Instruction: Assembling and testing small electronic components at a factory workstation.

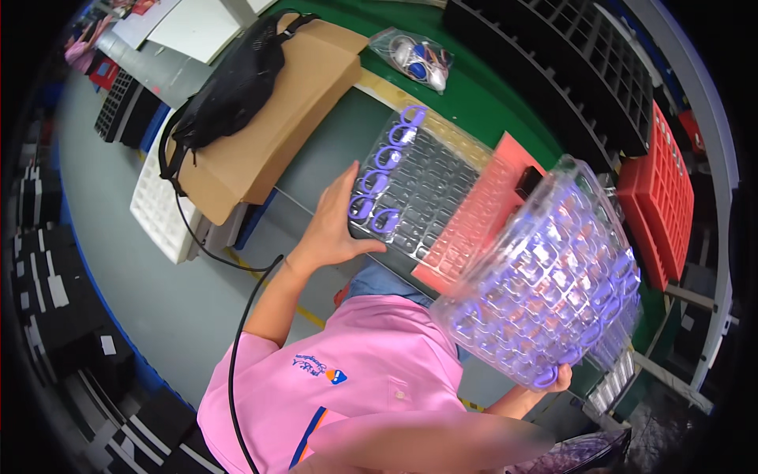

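Observation:
A clear plastic blister tray point(430, 186) lies on the bench. Along its left side sits a row of purple ring-shaped parts point(387, 158), each with a flat oval piece; the other pockets in sight hold none. My left hand point(332, 225) grips the near left corner of this tray, thumb on the near edge and fingers along the left side. Further right, my right hand point(559, 379) holds up a thick, tilted stack of clear blister trays point(553, 276) by its lower edge. Purple parts show through the stack. Most of the right hand's fingers are hidden behind it.
Partly under the stack lies a red pocketed tray point(482, 213). Left stands a cardboard box point(316, 87) with a black bag point(237, 87) on it; a black cable point(237, 355) hangs down. Beyond are a bag of small parts point(414, 59), black trays point(553, 71) and red trays point(659, 197).

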`<action>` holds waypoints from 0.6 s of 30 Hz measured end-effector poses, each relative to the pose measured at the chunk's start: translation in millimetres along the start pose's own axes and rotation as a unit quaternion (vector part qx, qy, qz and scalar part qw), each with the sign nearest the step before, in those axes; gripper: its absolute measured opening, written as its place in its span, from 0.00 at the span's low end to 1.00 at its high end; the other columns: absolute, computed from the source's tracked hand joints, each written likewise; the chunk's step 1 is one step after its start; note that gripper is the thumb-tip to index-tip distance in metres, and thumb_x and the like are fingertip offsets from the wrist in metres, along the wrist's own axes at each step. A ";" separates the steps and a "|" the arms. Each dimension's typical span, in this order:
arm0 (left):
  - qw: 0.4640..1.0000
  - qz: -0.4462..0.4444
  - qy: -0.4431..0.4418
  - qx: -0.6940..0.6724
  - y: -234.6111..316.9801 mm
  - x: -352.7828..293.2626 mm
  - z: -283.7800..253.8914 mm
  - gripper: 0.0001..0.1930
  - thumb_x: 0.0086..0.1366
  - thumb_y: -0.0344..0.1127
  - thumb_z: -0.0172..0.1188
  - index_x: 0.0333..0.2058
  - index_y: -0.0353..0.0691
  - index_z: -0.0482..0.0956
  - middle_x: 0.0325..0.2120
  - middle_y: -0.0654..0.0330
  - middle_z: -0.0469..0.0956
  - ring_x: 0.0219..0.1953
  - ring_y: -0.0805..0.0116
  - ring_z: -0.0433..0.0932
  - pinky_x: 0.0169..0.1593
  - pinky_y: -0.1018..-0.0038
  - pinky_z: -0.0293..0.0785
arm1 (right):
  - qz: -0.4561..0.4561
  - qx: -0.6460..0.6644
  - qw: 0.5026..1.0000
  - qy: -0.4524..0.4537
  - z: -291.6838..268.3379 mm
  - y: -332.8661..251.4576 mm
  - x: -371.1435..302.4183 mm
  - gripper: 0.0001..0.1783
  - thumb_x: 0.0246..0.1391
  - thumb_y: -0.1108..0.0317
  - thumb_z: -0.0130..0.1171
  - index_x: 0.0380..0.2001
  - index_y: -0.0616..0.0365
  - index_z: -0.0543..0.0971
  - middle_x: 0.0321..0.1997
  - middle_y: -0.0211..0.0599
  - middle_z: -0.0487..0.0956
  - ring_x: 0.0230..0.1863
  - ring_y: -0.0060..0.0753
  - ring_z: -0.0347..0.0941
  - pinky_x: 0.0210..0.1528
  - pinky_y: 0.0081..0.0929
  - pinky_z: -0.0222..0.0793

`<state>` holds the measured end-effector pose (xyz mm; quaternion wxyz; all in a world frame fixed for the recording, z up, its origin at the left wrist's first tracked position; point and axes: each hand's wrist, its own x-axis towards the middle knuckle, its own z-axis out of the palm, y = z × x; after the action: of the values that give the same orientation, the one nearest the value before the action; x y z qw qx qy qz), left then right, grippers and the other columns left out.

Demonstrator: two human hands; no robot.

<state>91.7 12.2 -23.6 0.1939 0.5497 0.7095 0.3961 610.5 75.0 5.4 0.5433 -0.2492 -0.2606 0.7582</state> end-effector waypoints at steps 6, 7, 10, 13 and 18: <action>0.999 -0.007 -0.018 0.030 -15.0 3.1 -15.6 0.68 0.37 0.44 0.88 0.75 0.33 0.55 0.69 0.42 0.66 0.72 0.42 0.65 0.73 0.56 0.61 | -0.016 -0.017 0.999 -0.025 -12.0 4.2 -1.0 0.43 0.54 0.62 0.62 0.70 0.73 0.65 0.69 0.63 0.73 0.66 0.61 0.74 0.68 0.58 0.71; 0.999 -0.022 -0.011 0.039 -17.2 8.2 -20.7 0.67 0.38 0.40 0.88 0.75 0.34 0.55 0.70 0.43 0.66 0.72 0.44 0.65 0.73 0.57 0.61 | -0.023 -0.034 0.999 -0.036 -13.1 6.9 0.9 0.43 0.55 0.60 0.60 0.71 0.73 0.64 0.70 0.62 0.72 0.68 0.61 0.72 0.69 0.58 0.70; 0.998 -0.017 0.043 0.035 -25.2 4.7 -36.1 0.66 0.37 0.37 0.88 0.75 0.35 0.57 0.70 0.45 0.67 0.70 0.48 0.68 0.72 0.59 0.64 | -0.024 -0.036 0.998 -0.038 -2.5 6.5 7.9 0.43 0.55 0.60 0.60 0.71 0.73 0.64 0.69 0.62 0.72 0.68 0.61 0.73 0.69 0.59 0.69; 0.998 -0.046 0.032 0.004 -28.6 7.5 -39.5 0.66 0.36 0.36 0.88 0.74 0.34 0.58 0.70 0.45 0.66 0.70 0.50 0.69 0.72 0.61 0.65 | -0.011 0.003 1.000 -0.027 8.6 4.3 9.9 0.43 0.51 0.64 0.63 0.69 0.76 0.65 0.65 0.65 0.76 0.63 0.63 0.76 0.68 0.59 0.72; 0.998 -0.048 -0.025 -0.015 -28.5 21.4 -42.8 0.63 0.39 0.34 0.87 0.74 0.34 0.58 0.71 0.46 0.65 0.71 0.50 0.68 0.73 0.61 0.62 | -0.026 -0.085 0.996 -0.018 7.7 2.4 4.4 0.45 0.54 0.61 0.60 0.71 0.74 0.63 0.67 0.62 0.74 0.65 0.60 0.75 0.68 0.54 0.72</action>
<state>36.6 14.8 -16.1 0.2388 0.5220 0.7235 0.3834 602.5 77.6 9.1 0.5345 -0.2738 -0.3407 0.7234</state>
